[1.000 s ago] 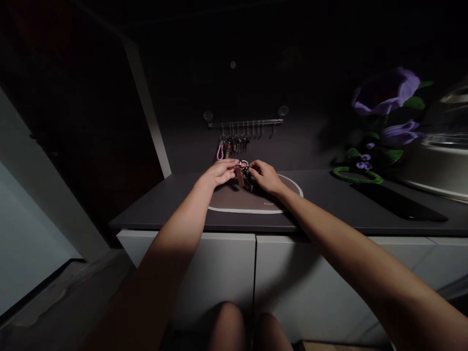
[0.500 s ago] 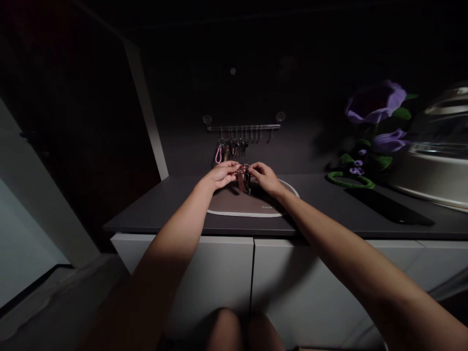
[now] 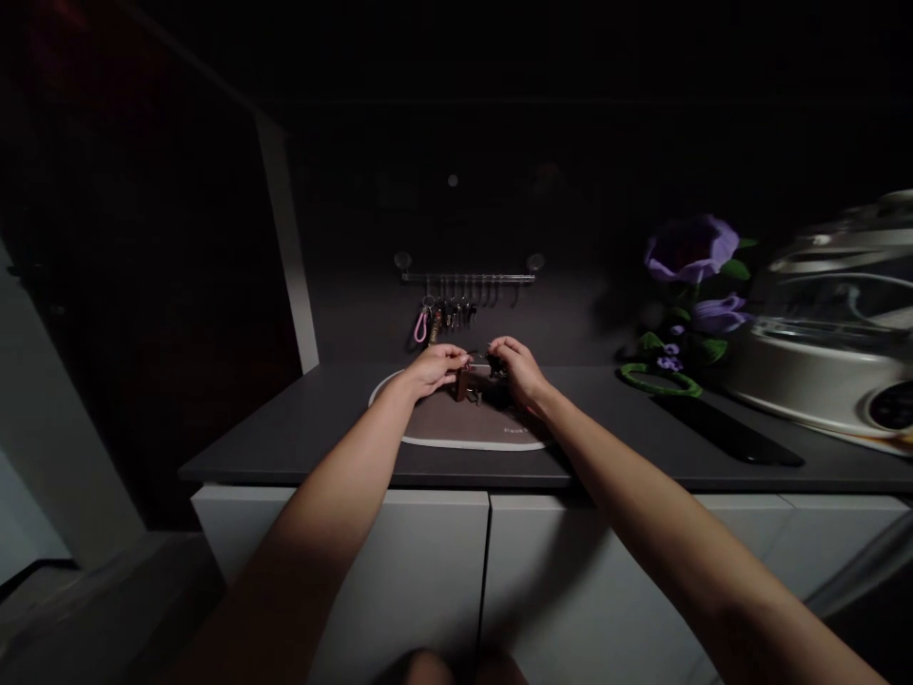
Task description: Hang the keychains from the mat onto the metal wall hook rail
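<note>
Above a brown oval mat (image 3: 442, 423) with a pale rim, my two hands meet over a small bunch of keys (image 3: 477, 398). Thumb and fingers of my left hand (image 3: 434, 369) pinch the bunch at its ring, and a brown tag (image 3: 462, 384) hangs just below. My right hand (image 3: 519, 366) is closed on a dark piece of the same bunch, probably a key; its fingers partly hide it. Behind them, several keys and a pink loop strap (image 3: 421, 326) hang from a clear hook rail (image 3: 471, 278) on the wall.
The dark countertop (image 3: 306, 423) runs above white cabinet doors (image 3: 420, 552). To the right stand purple artificial flowers (image 3: 691, 249) with a green ring base, a flat black slab (image 3: 728, 428) and a pale appliance with a clear lid (image 3: 820, 352).
The view has shifted, so the counter and rail sit lower in the picture. The keys have swung and spread between my hands, and a dark piece is now up among my right fingers.
</note>
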The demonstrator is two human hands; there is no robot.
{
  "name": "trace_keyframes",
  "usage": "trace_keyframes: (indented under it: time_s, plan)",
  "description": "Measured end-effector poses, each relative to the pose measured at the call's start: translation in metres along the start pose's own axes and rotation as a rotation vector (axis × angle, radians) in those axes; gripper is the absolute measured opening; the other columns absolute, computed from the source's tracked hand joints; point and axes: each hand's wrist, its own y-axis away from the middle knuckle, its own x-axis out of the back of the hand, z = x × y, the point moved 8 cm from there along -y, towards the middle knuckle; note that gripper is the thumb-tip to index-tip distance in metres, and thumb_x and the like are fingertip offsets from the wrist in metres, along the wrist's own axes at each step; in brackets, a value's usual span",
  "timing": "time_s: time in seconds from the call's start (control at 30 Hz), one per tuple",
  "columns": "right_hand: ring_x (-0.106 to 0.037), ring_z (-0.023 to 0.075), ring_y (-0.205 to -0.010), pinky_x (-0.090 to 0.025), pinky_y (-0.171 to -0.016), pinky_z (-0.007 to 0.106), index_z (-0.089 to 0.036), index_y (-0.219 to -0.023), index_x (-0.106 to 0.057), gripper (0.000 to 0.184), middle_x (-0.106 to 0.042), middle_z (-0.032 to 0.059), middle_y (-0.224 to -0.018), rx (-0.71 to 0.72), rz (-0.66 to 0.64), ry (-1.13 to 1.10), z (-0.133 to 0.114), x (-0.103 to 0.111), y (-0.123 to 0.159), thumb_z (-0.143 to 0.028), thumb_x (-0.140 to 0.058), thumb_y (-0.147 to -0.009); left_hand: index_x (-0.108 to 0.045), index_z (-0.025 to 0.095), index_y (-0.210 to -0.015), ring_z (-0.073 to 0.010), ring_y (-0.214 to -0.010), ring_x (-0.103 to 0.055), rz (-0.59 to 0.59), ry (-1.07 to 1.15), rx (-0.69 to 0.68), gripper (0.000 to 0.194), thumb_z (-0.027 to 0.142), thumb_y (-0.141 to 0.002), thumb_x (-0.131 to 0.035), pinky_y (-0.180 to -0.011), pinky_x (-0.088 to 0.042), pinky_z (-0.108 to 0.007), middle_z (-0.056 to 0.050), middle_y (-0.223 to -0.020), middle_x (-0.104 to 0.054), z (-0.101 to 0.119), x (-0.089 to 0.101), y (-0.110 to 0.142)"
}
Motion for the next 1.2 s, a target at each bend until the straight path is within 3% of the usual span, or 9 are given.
trace_keyframes:
  time_s: [0.17,0.33,0.53,0.77,0.97,1.2]
  plan:
    - [-0.046,0.01,-0.066,-0.034,-0.067,0.023,-0.017,-0.068,-0.055,0.015,-0.055,-0.0033,-0.069,-0.011,0.029,-0.062,-0.002,0.002,-0.005,-0.03,-0.059,-0.061,-0.06,0.012,-0.076,-0.0068,-0.061,-0.052,0.008,-0.141,-0.056,0.018,0.02,-0.063,-0.07,-0.073,-0.041,-0.026,0.001,-0.065,-0.058,0.003,-0.004,0.001]
    - [-0.048,0.0097,-0.068,-0.035,-0.067,0.022,-0.016,-0.071,-0.058,0.021,-0.057,-0.0014,-0.073,-0.025,0.02,0.0,-0.011,0.002,-0.014,-0.032,-0.063,-0.059,-0.062,0.011,-0.081,-0.0069,-0.061,-0.053,0.016,-0.154,-0.156,0.021,0.014,-0.061,-0.07,-0.065,-0.04,-0.022,-0.001,-0.071,-0.061,0.009,-0.007,0.0]
    - [-0.041,0.0065,-0.054,-0.031,-0.053,0.021,-0.016,-0.071,-0.058,0.026,-0.054,-0.0039,-0.062,-0.052,0.041,0.036,-0.023,0.006,-0.037,-0.035,-0.066,-0.056,-0.063,0.013,-0.085,-0.0079,-0.064,-0.054,0.171,-0.212,-0.178,0.019,0.015,-0.066,-0.064,-0.059,-0.039,-0.019,-0.003,-0.077,-0.063,0.012,0.003,-0.002]
    - [-0.038,0.0051,-0.047,-0.027,-0.046,0.02,-0.012,-0.066,-0.06,0.02,-0.053,-0.0031,-0.055,-0.02,0.157,0.112,-0.037,0.015,-0.074,-0.029,-0.064,-0.055,-0.06,0.012,-0.068,-0.0069,-0.057,-0.053,0.364,-0.225,-0.169,0.006,0.01,-0.068,-0.055,-0.056,-0.039,-0.018,-0.002,-0.063,-0.059,0.016,0.017,0.0]
    - [-0.032,0.0047,-0.038,-0.022,-0.039,0.02,-0.012,-0.062,-0.059,0.011,-0.044,-0.0058,-0.042,-0.047,0.233,0.103,-0.032,0.013,-0.096,-0.023,-0.06,-0.06,-0.059,0.012,-0.067,-0.0065,-0.054,-0.053,0.402,-0.243,-0.177,0.006,0.01,-0.067,-0.054,-0.055,-0.04,-0.018,-0.002,-0.064,-0.06,0.013,0.022,-0.003]
    - [-0.038,0.006,-0.039,-0.032,-0.041,0.019,-0.012,-0.056,-0.055,0.008,-0.042,-0.0052,-0.04,-0.126,0.4,0.042,-0.021,0.014,-0.109,-0.016,-0.058,-0.063,-0.059,0.013,-0.064,-0.0065,-0.05,-0.053,0.431,-0.277,-0.159,0.008,0.009,-0.067,-0.054,-0.053,-0.04,-0.018,-0.001,-0.059,-0.059,0.014,0.023,-0.002]
